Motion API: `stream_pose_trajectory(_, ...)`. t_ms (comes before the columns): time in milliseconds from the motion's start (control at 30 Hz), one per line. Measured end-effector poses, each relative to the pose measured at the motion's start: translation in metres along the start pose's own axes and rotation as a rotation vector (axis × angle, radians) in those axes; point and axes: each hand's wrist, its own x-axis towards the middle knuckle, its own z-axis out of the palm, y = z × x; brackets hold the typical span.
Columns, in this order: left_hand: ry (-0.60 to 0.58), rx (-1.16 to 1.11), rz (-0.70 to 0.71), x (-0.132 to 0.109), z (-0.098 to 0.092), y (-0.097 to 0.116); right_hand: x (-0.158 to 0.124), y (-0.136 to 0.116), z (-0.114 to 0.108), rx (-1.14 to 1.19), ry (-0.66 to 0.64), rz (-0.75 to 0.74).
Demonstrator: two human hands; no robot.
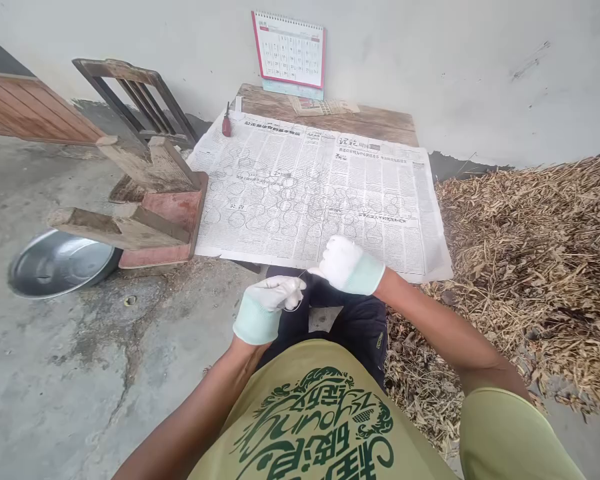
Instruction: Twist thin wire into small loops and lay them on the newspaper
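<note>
Both my hands wear white gloves with pale green cuffs and meet over my lap, just below the front edge of a newspaper (320, 193). My left hand (270, 303) is closed, its fingertips pinching a thin wire ring (294, 303) that hangs from them. My right hand (347, 265) is curled into a fist, knuckles up, and its fingertips almost touch those of the left hand. Whether the right hand holds anything is hidden. Several similar thin rings lie spread in rows over the newspaper.
The newspaper covers a low wooden table (370, 123) against the wall, with a desk calendar (290, 53) and a small red tool (227, 123). An overturned wooden stool (145, 200) and a metal basin (55, 263) lie at left. A heap of dry straw (530, 267) fills the right.
</note>
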Motion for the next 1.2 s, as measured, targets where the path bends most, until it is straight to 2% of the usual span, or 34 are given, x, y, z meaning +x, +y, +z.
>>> stream_pose_trajectory(100, 0.004, -0.007, 0.015, 0.0, -0.004, 0.004, -0.009, 0.006, 0.003, 0.012, 0.028, 0.039)
stream_pose_trajectory(233, -0.079, -0.083, -0.051, 0.001, -0.011, 0.006, -0.015, 0.01, -0.004, 0.052, -0.002, 0.085)
stream_pose_trajectory(300, -0.109, -0.14, -0.081, 0.001, -0.013, 0.006, -0.019, 0.011, -0.01, 0.149, -0.011, 0.14)
stream_pose_trajectory(367, -0.083, -0.167, -0.088, 0.001, -0.014, 0.006, -0.026, 0.011, -0.018, 0.321, 0.07, 0.267)
stream_pose_trajectory(500, 0.049, -0.142, -0.046, 0.004, -0.014, 0.005, -0.042, 0.004, -0.024, 0.754, 0.412, 0.706)
stream_pose_trajectory(533, 0.065, -0.135, -0.027, 0.005, -0.013, 0.005, -0.044, 0.0, -0.022, 0.877, 0.453, 0.817)
stream_pose_trajectory(600, 0.073, -0.125, 0.003, 0.005, -0.009, 0.005, -0.041, -0.01, -0.017, 1.146, 0.451, 0.978)
stream_pose_trajectory(700, 0.057, -0.125, 0.011, 0.005, -0.001, 0.004, -0.026, -0.025, -0.006, 1.506, 0.39, 1.026)
stream_pose_trajectory(867, 0.039, -0.139, -0.013, 0.003, 0.005, -0.001, 0.0, -0.038, -0.003, 1.831, 0.531, 1.039)
stream_pose_trajectory(967, 0.038, -0.145, -0.023, 0.004, 0.001, -0.005, 0.006, -0.038, -0.007, 1.864, 0.577, 1.052)
stream_pose_trajectory(1100, 0.049, -0.14, -0.016, 0.005, -0.003, -0.01, 0.01, -0.038, -0.011, 1.659, 0.593, 1.087)
stream_pose_trajectory(1200, 0.023, -0.18, -0.053, 0.003, 0.001, -0.013, 0.015, -0.042, -0.011, 1.534, 0.642, 1.096)
